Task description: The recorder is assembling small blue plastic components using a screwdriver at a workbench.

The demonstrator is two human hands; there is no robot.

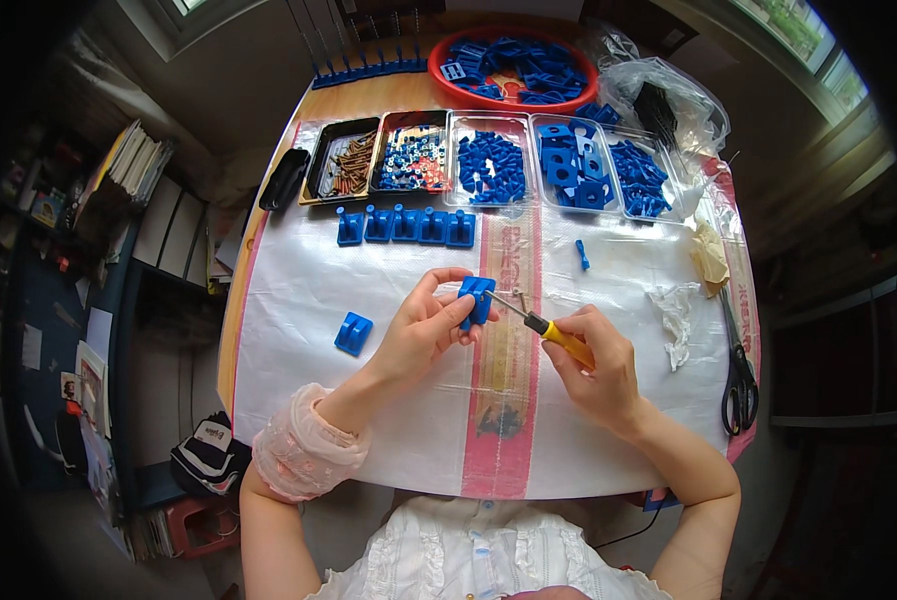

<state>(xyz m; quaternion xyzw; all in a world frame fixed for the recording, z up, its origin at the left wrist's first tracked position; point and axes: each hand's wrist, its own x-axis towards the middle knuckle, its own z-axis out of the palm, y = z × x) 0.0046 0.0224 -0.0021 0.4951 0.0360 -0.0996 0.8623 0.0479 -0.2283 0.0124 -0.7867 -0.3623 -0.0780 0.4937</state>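
Observation:
Between the thumb and fingers of my left hand (432,325) is a blue plastic bracket (477,290), held above the table. My right hand (597,368) grips a screwdriver (567,343) by its yellow and black handle. The metal shaft points left, and its tip meets the bracket's right side; the exact contact is too small to make out. A similar blue bracket (353,334) lies on the cloth left of my left hand. Farther off, several blue brackets (406,225) stand in a row. A small blue plastic piece (582,254) rests beyond my right hand.
Behind the row stand a tray of screws (352,158), a tray of nuts (412,150) and clear trays of blue parts (492,168). A red basin (514,100) holds more blue pieces. Black scissors (740,390) and crumpled tissue (677,318) lie at the right.

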